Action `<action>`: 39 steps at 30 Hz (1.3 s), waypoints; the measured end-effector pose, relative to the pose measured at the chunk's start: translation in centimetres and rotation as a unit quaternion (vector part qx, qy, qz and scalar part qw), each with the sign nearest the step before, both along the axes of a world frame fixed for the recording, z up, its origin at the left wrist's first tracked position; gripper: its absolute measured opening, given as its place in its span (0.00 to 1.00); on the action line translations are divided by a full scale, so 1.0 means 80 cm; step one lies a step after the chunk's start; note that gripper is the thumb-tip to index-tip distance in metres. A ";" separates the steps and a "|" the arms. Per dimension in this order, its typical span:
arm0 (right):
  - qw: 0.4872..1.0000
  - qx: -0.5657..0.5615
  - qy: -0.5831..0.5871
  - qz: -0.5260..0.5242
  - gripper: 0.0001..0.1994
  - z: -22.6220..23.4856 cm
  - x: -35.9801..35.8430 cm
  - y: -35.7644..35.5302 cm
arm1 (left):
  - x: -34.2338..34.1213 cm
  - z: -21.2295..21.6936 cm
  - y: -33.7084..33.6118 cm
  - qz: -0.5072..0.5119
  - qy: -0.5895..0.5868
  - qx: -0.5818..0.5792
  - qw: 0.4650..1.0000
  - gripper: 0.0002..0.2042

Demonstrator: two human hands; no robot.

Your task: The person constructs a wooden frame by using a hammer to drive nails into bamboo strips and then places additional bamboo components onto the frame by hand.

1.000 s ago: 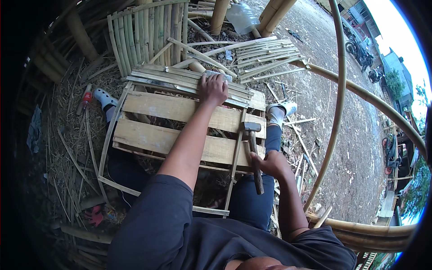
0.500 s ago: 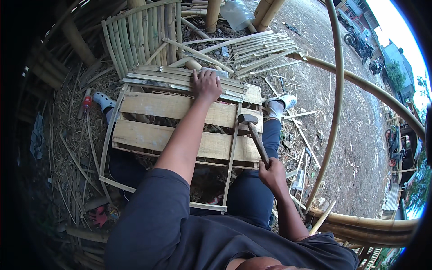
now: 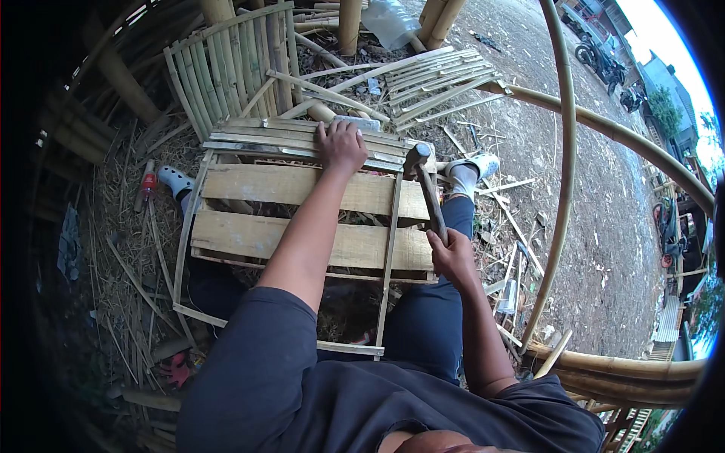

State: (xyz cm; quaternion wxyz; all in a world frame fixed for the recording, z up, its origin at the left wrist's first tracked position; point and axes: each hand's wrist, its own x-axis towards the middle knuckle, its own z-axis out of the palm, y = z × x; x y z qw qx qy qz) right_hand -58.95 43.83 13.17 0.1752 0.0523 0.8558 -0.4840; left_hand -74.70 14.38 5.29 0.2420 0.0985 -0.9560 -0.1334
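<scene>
My left hand (image 3: 342, 148) rests across several split bamboo slats (image 3: 264, 142), its fingers stretched forward over them. Just beyond the fingertips lies a small greyish block-like object (image 3: 358, 122), its kind unclear. A hammer (image 3: 432, 198) is in my right hand (image 3: 455, 257), which is closed around the wooden handle. Its metal head is above the right ends of the slats; whether it touches them I cannot tell. The slats lie across the far end of a thin bamboo frame (image 3: 388, 264). Under the frame is a low bench of pale wooden planks (image 3: 249, 235), partly hidden by my left arm.
A slatted bamboo panel (image 3: 234, 64) leans at the far left, and another slatted piece (image 3: 438, 87) lies beyond the bench. Bamboo poles (image 3: 568, 174) rise at the right. Scraps cover the ground, with a red-labelled bottle (image 3: 148, 181) at left. Motorcycles (image 3: 600, 64) stand far right.
My right hand has moved slightly away from me, carrying the hammer head to the slats' right ends. The left hand stays on the slats.
</scene>
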 end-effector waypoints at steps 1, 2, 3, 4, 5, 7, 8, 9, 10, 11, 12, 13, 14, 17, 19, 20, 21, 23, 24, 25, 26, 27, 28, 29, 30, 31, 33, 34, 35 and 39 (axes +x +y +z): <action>1.000 -0.001 -0.001 0.000 0.19 -0.004 -0.001 -0.001 | 0.000 0.000 -0.001 0.000 -0.001 -0.001 1.000 0.15; 1.000 0.001 0.024 0.005 0.19 -0.011 -0.003 -0.001 | -0.001 0.000 -0.001 0.000 -0.005 0.001 1.000 0.15; 0.999 0.003 0.048 0.009 0.18 -0.014 -0.004 0.000 | -0.002 0.001 0.002 -0.002 -0.009 0.004 1.000 0.15; 0.999 0.004 0.048 0.007 0.18 -0.016 -0.007 0.002 | -0.003 0.002 0.004 -0.004 -0.009 0.005 1.000 0.15; 0.999 0.008 0.034 0.004 0.19 -0.017 -0.011 0.005 | -0.003 0.003 0.007 -0.007 -0.011 0.008 1.000 0.15; 1.000 0.010 0.018 0.003 0.19 -0.005 -0.016 -0.004 | -0.004 -0.004 0.001 -0.006 -0.015 0.010 1.000 0.15; 1.000 -0.020 0.012 -0.003 0.20 0.004 -0.017 -0.006 | -0.004 -0.008 -0.002 -0.010 0.007 0.012 1.000 0.15; 0.999 -0.051 0.005 -0.005 0.21 0.017 -0.018 -0.014 | -0.003 -0.014 -0.009 -0.010 0.028 0.012 0.999 0.15; 0.997 -0.054 0.054 0.007 0.24 0.028 -0.019 -0.015 | -0.004 -0.013 -0.008 -0.011 0.026 0.013 1.000 0.15; 0.992 -0.028 0.124 0.010 0.25 0.036 -0.021 -0.015 | -0.004 -0.012 -0.008 -0.011 0.023 0.014 1.000 0.14; 0.989 -0.070 0.133 -0.007 0.25 0.043 -0.023 -0.014 | -0.004 -0.010 -0.006 -0.012 0.019 0.016 1.000 0.14; 0.983 -0.111 0.142 -0.023 0.25 0.050 -0.024 -0.014 | -0.004 -0.007 -0.004 -0.013 0.016 0.017 1.000 0.14; 0.982 -0.093 0.161 -0.029 0.25 0.056 -0.018 -0.015 | -0.003 -0.005 -0.003 -0.007 -0.008 0.011 1.000 0.15; 0.965 -0.021 0.262 -0.025 0.25 0.029 -0.001 -0.025 | -0.003 0.004 0.000 0.001 -0.022 0.004 1.000 0.16; 0.970 0.132 0.202 -0.014 0.32 -0.001 0.003 -0.033 | -0.004 0.005 0.005 -0.012 -0.021 0.012 1.000 0.16; 0.979 0.145 0.145 -0.009 0.33 0.000 -0.006 -0.032 | -0.001 0.001 0.006 -0.014 -0.025 0.012 1.000 0.16; 0.984 0.155 0.087 -0.004 0.34 0.001 -0.010 -0.034 | 0.004 -0.007 0.000 -0.013 -0.012 0.011 1.000 0.15; 0.996 0.071 0.050 -0.038 0.33 -0.010 -0.022 -0.013 | -0.002 -0.005 -0.002 -0.012 0.008 0.010 1.000 0.15; 0.998 0.029 0.033 -0.051 0.32 -0.005 -0.018 -0.010 | 0.000 -0.006 -0.001 -0.018 0.014 0.015 1.000 0.15; 0.998 -0.014 0.017 -0.065 0.32 0.005 -0.012 -0.010 | 0.001 -0.007 -0.002 -0.025 0.021 0.020 0.999 0.14; 0.998 -0.014 0.017 -0.062 0.32 0.015 -0.006 -0.014 | 0.003 -0.008 -0.005 -0.022 0.021 0.020 0.999 0.14; 0.996 -0.046 0.008 -0.073 0.32 0.028 0.001 -0.016 | 0.001 -0.006 -0.003 -0.023 0.018 0.022 0.999 0.14; 0.993 -0.079 -0.002 -0.083 0.31 0.034 0.006 -0.018 | -0.001 -0.004 -0.001 -0.024 0.015 0.024 0.999 0.14; 0.993 -0.079 -0.001 -0.084 0.31 0.033 0.009 -0.017 | -0.002 -0.003 -0.001 -0.025 0.016 0.024 0.999 0.14; 0.997 -0.045 0.023 -0.062 0.31 0.028 0.011 -0.017 | -0.003 -0.004 -0.003 -0.020 0.021 0.017 0.999 0.14; 0.998 -0.012 0.047 -0.040 0.31 0.022 0.011 -0.016 | -0.004 -0.005 -0.004 -0.015 0.025 0.010 1.000 0.14; 0.998 -0.008 0.045 -0.039 0.31 0.001 0.009 -0.013 | -0.005 -0.006 -0.002 -0.015 0.029 0.007 0.999 0.14; 0.998 0.012 0.056 -0.036 0.31 -0.008 0.009 -0.013 | -0.006 -0.006 -0.001 -0.014 0.034 0.004 0.999 0.14; 0.997 0.031 0.067 -0.032 0.31 -0.016 0.009 -0.011 | -0.006 -0.006 0.000 -0.015 0.034 0.004 0.999 0.14; 0.996 0.051 0.066 -0.033 0.32 -0.024 0.011 -0.015 | -0.007 -0.006 -0.001 -0.009 0.037 0.020 0.999 0.14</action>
